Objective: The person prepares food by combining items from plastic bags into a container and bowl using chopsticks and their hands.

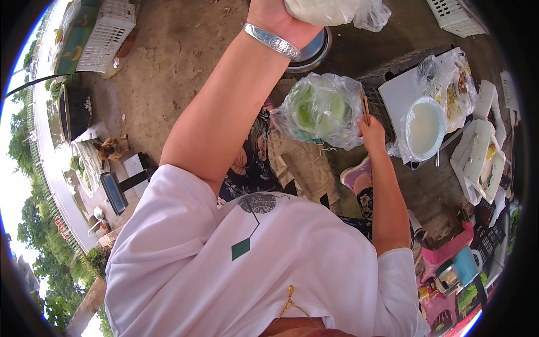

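— Bare dirt ground (168, 62) lies under everything; what does the left hand (278, 19) carry?

— Its fingers are closed on a clear plastic bag of white food (337, 10), raised at the far edge.

— And to the right?

— The right hand (371, 132) pinches wooden chopsticks (366, 109) beside a bag-lined green bowl (321, 109); a white bowl (425, 128) sits further right. She would best keep the raised bag over the green bowl.

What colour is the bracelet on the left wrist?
The bracelet is silver, with an engraved pattern; the head view shows it, just below the left hand.
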### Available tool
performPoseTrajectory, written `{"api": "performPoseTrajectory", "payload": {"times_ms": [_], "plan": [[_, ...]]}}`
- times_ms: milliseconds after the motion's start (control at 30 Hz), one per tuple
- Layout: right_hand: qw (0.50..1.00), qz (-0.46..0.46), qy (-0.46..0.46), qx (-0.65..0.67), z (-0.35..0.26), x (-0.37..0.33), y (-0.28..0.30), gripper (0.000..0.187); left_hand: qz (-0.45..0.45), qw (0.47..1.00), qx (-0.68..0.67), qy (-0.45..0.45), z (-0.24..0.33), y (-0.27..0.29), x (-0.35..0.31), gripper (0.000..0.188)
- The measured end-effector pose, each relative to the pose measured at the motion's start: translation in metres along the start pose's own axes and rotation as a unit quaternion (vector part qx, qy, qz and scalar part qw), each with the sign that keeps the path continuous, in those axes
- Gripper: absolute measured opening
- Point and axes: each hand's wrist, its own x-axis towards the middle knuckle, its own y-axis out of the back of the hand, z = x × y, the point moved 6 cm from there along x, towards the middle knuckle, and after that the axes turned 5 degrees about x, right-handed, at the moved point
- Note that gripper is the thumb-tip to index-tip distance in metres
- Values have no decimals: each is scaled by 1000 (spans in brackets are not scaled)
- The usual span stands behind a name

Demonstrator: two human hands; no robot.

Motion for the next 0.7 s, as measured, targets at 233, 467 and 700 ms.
{"api": "performPoseTrajectory", "payload": {"times_ms": [233, 467, 700], "plan": [[998, -7, -2, 56, -31, -50, 27, 28, 41, 999, 11, -32, 5, 15, 1, 38], [998, 2, 5, 58, -77, -116, 96, 29, 50, 997, 43, -48, 6, 10, -4, 40], [994, 85, -15, 74, -77, -180, 144, 28, 4, 998, 54, -44, 5, 0, -4, 42]]}}
